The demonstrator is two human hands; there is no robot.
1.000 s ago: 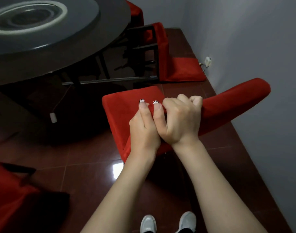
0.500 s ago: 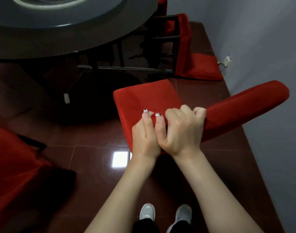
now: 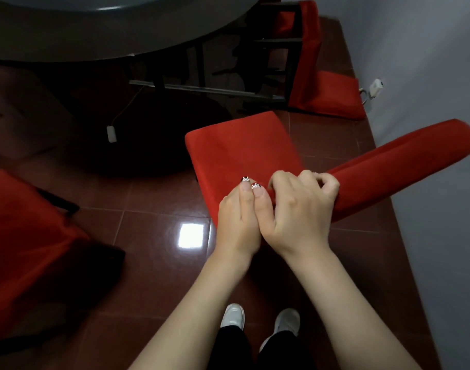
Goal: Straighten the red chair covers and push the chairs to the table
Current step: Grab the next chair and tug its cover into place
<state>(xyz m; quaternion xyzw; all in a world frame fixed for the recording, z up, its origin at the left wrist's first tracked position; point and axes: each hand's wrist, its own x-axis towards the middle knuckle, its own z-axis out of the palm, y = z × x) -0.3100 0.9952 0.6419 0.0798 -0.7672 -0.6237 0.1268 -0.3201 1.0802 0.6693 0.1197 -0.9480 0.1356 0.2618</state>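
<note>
A chair in a red cover [image 3: 241, 148] stands in front of me, its seat facing the round dark table [image 3: 116, 30] and its backrest [image 3: 404, 164] stretching to the right. My left hand [image 3: 237, 217] and right hand [image 3: 302, 209] sit side by side at the near left end of the backrest top. Both grip the red fabric there, thumbs on top and fingers curled over it. The chair's legs are hidden under the cover.
Another red-covered chair [image 3: 311, 62] is tucked at the table's far right, its cover pooled on the floor. A third red chair [image 3: 28, 236] stands at my left. A grey wall [image 3: 428, 62] runs close on the right, with a small white box [image 3: 375, 88]. The floor is glossy brown tile.
The view has tilted down and left, so the table has slid up out of the frame. My hands keep the same grip on the backrest; the right fingers have loosened slightly.
</note>
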